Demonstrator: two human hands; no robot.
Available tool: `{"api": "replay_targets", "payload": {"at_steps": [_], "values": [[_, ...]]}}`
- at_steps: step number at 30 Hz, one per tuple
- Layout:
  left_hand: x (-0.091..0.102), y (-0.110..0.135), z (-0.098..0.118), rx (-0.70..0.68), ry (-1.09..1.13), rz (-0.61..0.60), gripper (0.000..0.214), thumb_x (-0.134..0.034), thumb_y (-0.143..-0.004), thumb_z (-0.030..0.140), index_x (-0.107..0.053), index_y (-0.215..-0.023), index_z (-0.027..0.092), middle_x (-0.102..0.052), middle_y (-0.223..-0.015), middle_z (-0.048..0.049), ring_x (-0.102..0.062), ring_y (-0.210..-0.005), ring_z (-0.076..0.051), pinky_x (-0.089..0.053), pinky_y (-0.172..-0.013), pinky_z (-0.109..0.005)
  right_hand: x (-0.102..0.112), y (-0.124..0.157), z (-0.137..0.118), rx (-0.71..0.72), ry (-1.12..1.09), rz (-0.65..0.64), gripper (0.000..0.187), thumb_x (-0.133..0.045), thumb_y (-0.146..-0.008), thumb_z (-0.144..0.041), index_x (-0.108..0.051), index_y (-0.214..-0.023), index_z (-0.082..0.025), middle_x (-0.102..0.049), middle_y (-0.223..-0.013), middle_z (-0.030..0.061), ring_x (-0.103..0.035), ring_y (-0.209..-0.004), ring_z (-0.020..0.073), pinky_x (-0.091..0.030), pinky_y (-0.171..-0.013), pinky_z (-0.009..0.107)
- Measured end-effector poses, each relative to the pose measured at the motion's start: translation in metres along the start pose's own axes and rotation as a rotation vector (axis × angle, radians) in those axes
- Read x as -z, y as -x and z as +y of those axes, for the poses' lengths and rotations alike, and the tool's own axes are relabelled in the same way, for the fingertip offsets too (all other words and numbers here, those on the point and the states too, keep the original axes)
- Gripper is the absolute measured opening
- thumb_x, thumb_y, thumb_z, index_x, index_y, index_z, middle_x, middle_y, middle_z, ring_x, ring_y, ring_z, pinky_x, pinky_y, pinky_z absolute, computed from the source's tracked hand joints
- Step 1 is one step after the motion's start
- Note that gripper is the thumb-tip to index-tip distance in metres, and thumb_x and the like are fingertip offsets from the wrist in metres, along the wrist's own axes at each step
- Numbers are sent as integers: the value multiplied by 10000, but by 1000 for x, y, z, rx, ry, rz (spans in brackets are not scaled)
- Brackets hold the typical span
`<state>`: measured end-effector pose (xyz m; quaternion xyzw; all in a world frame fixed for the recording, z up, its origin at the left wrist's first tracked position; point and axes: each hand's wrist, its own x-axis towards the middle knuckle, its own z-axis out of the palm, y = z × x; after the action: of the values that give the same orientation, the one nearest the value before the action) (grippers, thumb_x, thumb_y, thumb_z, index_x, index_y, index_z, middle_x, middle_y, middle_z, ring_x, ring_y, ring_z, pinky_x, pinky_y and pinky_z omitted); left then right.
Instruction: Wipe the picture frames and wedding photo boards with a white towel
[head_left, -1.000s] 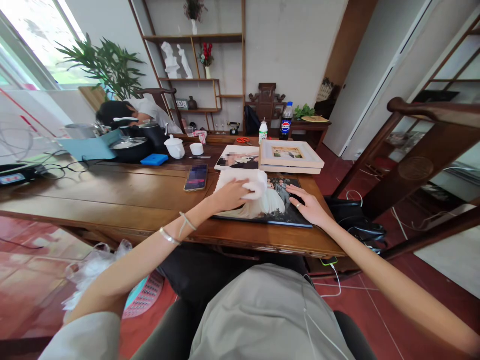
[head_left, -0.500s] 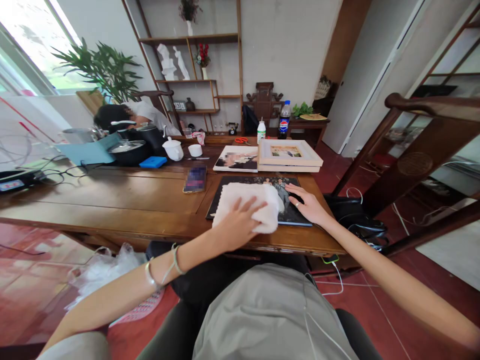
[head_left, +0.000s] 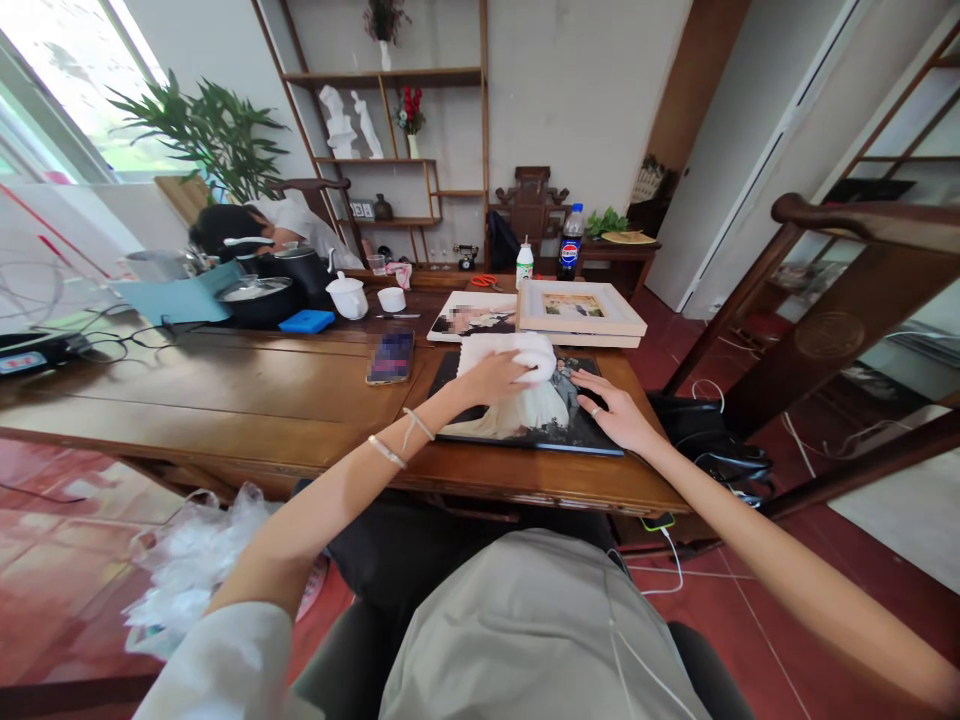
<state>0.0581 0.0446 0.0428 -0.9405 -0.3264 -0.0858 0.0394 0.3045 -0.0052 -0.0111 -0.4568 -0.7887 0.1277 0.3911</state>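
Note:
A dark framed wedding photo [head_left: 577, 430] lies flat at the near edge of the wooden table [head_left: 247, 395]. My left hand [head_left: 491, 378] presses a white cloth [head_left: 517, 351] onto the far part of the photo, fingers closed on the cloth. My right hand [head_left: 619, 410] lies flat and open on the photo's right side, holding it down. A ring shows on one finger.
Behind the photo sit a pale framed picture [head_left: 579, 310] stacked on another and an unframed print [head_left: 474, 318]. A phone [head_left: 391, 357], teapot [head_left: 349, 296], pots and a blue box stand further left. Another person leans over the table's far left. Bottles [head_left: 570, 242] stand behind.
My left hand has pushed the cloth from the near edge of the photo up to its far edge. My right hand has stayed put.

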Motion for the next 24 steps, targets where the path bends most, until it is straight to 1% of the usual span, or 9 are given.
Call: {"api": "replay_targets", "payload": {"at_steps": [3,5,7,10,13,16,19,21,24], "values": [[-2,-13,-1,46,-40,4,382,-371,-957,364,-597,-1141,118,-569,-1250,-168,-494,-1200,-285,-398,-992,-436,0,0,-1,-5,-3,-1,345,-513,-862,-280,-623,-1189,-268,-584,-1294,42,-450,-1281,242,-322,-1100,494],[-2,-9,7,50,-75,-9,353,-378,-954,335,-604,-1132,131,-559,-1261,-172,-442,-1250,-300,-396,-988,-472,0,0,-2,-7,2,1,345,-516,-859,-273,-624,-1186,-270,-588,-1289,40,-454,-1278,241,-321,-1101,492],[1,5,23,28,-90,-17,318,-396,-945,293,-601,-1147,158,-510,-1330,-158,-392,-1289,-315,-386,-988,-524,0,0,-3,-11,12,4,344,-518,-856,-267,-629,-1181,-263,-592,-1283,47,-464,-1269,243,-325,-1098,491],[8,36,58,21,-78,-31,299,-424,-928,261,-603,-1163,216,-394,-1447,-107,-329,-1330,-340,-352,-1000,-592,-1,0,-3,-14,27,9,345,-513,-854,-257,-631,-1177,-266,-590,-1285,43,-476,-1259,242,-335,-1093,491],[15,69,95,-2,-52,-68,270,-465,-909,265,-632,-1118,234,-354,-1480,-55,-288,-1361,-335,-325,-1040,-575,0,0,-3,1,33,7,354,-497,-853,-238,-627,-1182,-267,-584,-1293,32,-472,-1263,234,-334,-1099,477],[19,87,117,-51,-26,-92,263,-498,-895,302,-637,-1105,226,-322,-1498,-47,-261,-1374,-347,-307,-1059,-576,0,0,-2,18,34,5,359,-482,-857,-236,-625,-1186,-240,-582,-1295,51,-470,-1265,237,-340,-1096,470],[20,85,117,-51,-8,-84,286,-488,-899,284,-613,-1148,222,-345,-1487,-54,-294,-1363,-336,-328,-1052,-566,1,0,-2,18,30,-1,362,-485,-854,-230,-620,-1189,-257,-580,-1298,40,-464,-1270,235,-337,-1094,478],[21,72,106,-22,-5,-73,304,-460,-911,263,-592,-1180,211,-367,-1473,-70,-329,-1348,-320,-347,-1041,-555,1,0,-3,8,39,-9,368,-485,-850,-226,-617,-1192,-260,-573,-1307,42,-459,-1274,239,-329,-1095,486],[19,43,80,3,-7,-99,309,-414,-935,263,-597,-1171,183,-434,-1426,-96,-338,-1343,-314,-356,-1033,-546,0,0,-2,-10,61,-16,368,-478,-853,-242,-620,-1192,-220,-559,-1318,85,-458,-1274,259,-326,-1090,504]]}}
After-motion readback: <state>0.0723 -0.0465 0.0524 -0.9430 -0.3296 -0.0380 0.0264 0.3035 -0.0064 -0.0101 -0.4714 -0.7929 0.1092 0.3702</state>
